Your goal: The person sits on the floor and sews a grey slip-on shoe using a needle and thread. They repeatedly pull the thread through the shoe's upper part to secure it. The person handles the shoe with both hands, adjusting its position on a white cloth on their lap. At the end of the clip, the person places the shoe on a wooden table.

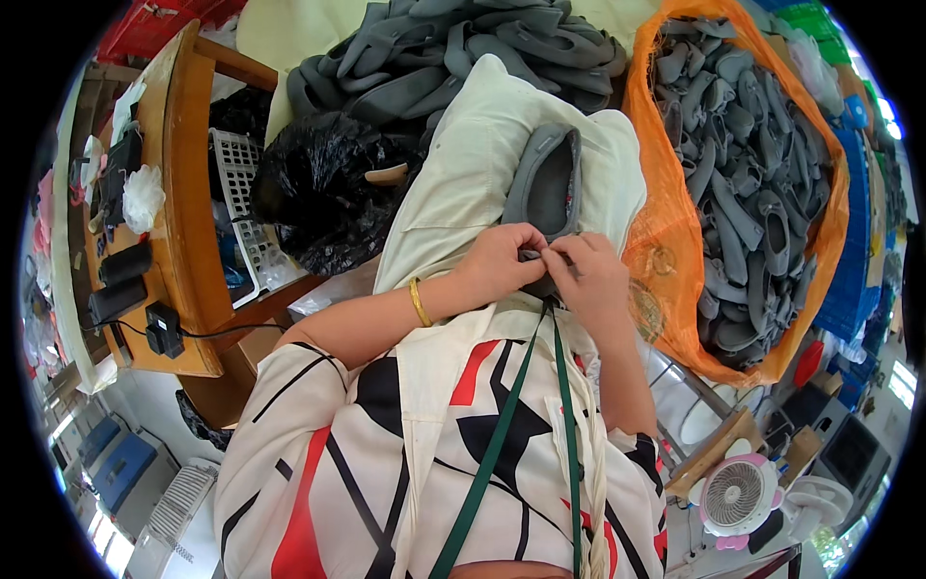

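Observation:
A grey slip-on shoe (545, 198) with a patterned lining lies on the pale cloth (453, 179) across my lap, its opening facing up. Just below it, my left hand (503, 262) and my right hand (588, 278) meet, fingertips pinched together. Both are closed on a small dark grey piece (540, 285), mostly covered by my fingers; whether it is part of a second shoe I cannot tell. A yellow bracelet (420, 302) circles my left wrist.
A heap of grey shoes (415, 68) lies ahead. An orange woven sack (666, 280) full of grey shoes stands at right. Left are a black plastic bag (309, 193), a white crate (236, 179) and a wooden table (183, 241). A pink-white fan (738, 492) stands lower right.

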`<state>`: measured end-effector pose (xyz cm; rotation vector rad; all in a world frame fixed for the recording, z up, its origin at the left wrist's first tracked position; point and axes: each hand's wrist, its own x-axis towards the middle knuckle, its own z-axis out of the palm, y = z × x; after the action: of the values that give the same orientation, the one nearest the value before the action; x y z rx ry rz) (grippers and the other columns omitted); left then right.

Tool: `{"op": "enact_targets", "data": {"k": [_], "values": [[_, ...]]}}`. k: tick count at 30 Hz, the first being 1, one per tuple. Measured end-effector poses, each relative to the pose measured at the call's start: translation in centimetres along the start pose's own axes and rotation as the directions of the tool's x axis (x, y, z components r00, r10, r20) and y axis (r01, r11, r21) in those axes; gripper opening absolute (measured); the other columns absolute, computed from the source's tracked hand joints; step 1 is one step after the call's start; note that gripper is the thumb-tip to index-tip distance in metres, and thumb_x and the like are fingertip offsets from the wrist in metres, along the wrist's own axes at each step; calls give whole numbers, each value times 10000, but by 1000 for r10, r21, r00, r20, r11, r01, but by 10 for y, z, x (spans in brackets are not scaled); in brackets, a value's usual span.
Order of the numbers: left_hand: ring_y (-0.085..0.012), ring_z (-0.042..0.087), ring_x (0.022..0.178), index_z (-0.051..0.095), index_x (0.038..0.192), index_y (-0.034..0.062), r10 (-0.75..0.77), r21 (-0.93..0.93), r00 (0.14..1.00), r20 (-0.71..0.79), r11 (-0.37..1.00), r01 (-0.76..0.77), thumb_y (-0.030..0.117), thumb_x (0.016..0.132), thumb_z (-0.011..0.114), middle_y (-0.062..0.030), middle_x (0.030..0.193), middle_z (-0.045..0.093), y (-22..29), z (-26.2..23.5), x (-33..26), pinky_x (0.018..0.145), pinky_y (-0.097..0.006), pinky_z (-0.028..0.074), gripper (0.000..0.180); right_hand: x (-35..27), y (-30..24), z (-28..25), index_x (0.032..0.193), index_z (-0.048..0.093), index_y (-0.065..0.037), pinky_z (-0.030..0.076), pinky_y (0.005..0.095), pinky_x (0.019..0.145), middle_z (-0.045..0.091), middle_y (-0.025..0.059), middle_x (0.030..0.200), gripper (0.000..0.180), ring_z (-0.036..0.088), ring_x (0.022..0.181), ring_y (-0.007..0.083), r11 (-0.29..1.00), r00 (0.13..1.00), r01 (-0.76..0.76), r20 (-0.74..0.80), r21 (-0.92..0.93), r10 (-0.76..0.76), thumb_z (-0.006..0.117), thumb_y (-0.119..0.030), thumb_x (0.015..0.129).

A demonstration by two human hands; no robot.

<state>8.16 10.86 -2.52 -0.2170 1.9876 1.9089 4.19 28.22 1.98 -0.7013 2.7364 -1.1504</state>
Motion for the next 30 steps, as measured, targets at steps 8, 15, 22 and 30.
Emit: {"op": "enact_targets", "data": {"k": [8,15,22,30], "values": [[-63,587,743,670,1025,-10,-33,12,998,59,999,32,114,902,712,-10,827,664,7,-5,-3,662,-240,505,180,7,-12,-4,874,610,-80,473,312,571,614,67,750,136,618,684,241,956,929,292,-240,8,-282,671,-186,932],[-148,625,794,687,1054,8,261,257,959,115,924,-282,112,916,699,-78,923,677,5,-7,-8,710,-283,506,173,-16,48,-77,895,534,-103,425,237,495,549,-3,633,234,527,520,113,94,853,-328,252,940,457,546,-281,1047],[-279,624,815,682,1027,20,306,310,944,124,892,-330,92,895,685,-130,908,653,12,-6,-10,724,-351,500,151,-68,158,-287,753,501,-19,559,386,923,455,21,653,192,590,699,199,470,437,455,-649,756,622,561,-7,935],[-226,606,808,674,1042,14,239,279,964,118,924,-263,59,909,665,-101,914,641,13,-8,-3,731,-320,492,140,-18,79,-117,983,630,-29,509,313,884,584,31,1003,82,620,956,159,770,819,-74,-402,633,409,597,-29,909]]}}
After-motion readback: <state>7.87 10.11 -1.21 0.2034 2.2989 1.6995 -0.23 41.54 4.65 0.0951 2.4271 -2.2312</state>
